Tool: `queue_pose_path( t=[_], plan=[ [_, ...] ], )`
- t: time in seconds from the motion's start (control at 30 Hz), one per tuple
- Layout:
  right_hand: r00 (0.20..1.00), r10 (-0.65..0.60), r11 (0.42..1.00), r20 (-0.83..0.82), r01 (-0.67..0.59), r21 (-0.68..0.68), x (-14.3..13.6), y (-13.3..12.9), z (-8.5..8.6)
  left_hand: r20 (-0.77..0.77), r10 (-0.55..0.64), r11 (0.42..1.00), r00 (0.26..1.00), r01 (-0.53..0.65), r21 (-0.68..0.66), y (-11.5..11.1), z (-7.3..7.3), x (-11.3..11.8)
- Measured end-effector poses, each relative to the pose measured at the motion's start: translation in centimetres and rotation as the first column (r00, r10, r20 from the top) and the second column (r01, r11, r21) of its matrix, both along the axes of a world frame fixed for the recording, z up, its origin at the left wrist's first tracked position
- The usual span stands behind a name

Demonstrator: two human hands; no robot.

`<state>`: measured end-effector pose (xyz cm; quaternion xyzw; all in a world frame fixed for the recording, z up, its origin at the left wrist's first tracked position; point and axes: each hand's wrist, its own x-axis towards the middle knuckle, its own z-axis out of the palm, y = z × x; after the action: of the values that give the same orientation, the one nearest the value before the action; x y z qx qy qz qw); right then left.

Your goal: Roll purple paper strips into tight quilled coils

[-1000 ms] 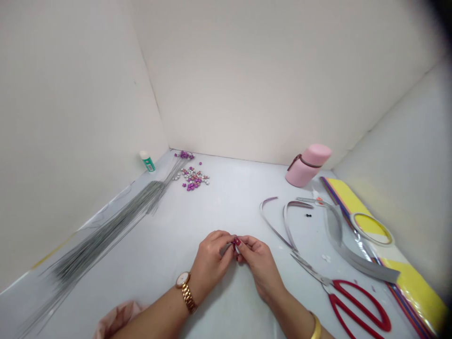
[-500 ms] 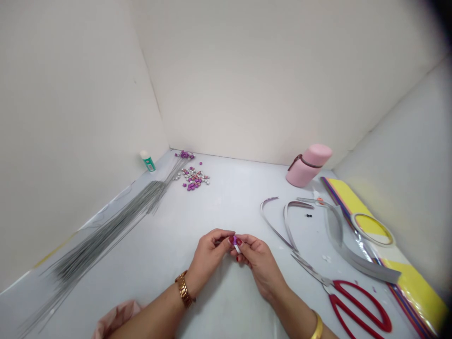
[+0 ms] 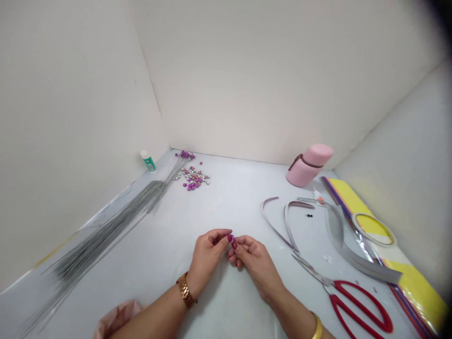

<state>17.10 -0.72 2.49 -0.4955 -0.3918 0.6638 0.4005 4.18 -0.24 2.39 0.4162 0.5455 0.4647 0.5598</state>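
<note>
A small purple folded paper piece (image 3: 232,238) is pinched between my two hands above the middle of the table. My left hand (image 3: 211,249) grips it with thumb and forefinger. From the other side, my right hand (image 3: 252,259) presses its thumb and fingertips on it, the other fingers curled under. The fingers hide most of the piece. To the right lie narrow paper strips (image 3: 286,226) and scissors with red handles (image 3: 363,301). Beyond my hands is a pile of small purple, silver and pink paper stars (image 3: 195,178).
A bundle of thin grey wires (image 3: 116,230) runs along the left, purple stars (image 3: 185,154) at its far end. A glue stick (image 3: 148,161) and a pink bottle (image 3: 308,165) stand at the back. At right are coloured paper sheets (image 3: 416,275), a tape roll (image 3: 372,230) and grey strips (image 3: 370,268).
The white tail that stuck out of the purple piece no longer shows. My right fingers have shifted slightly left and closed in around the piece. My left hand stays nearly in place.
</note>
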Motion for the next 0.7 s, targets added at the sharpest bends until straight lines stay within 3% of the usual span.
queue_pose_path(
  t=[0.2, 0.47, 0.7],
  plan=[
    [1.0, -0.002, 1.0, 0.026, 0.003, -0.012, 0.02, 0.01, -0.11, -0.031, 0.019, 1.0, 0.999, -0.019, 0.007, 0.0, -0.11, 0.06],
    [1.0, -0.023, 1.0, 0.001, 0.023, -0.012, 0.06, -0.04, -0.25, -0.072, -0.066, 0.998, 0.995, 0.068, 0.016, 0.56, 0.25, -0.53],
    [0.995, -0.059, 0.995, -0.086, 0.052, -0.08, -0.08, -0.02, -0.21, -0.259, 0.034, 0.985, 0.965, 0.011, 0.174, -0.28, -0.23, -0.2]
  ],
)
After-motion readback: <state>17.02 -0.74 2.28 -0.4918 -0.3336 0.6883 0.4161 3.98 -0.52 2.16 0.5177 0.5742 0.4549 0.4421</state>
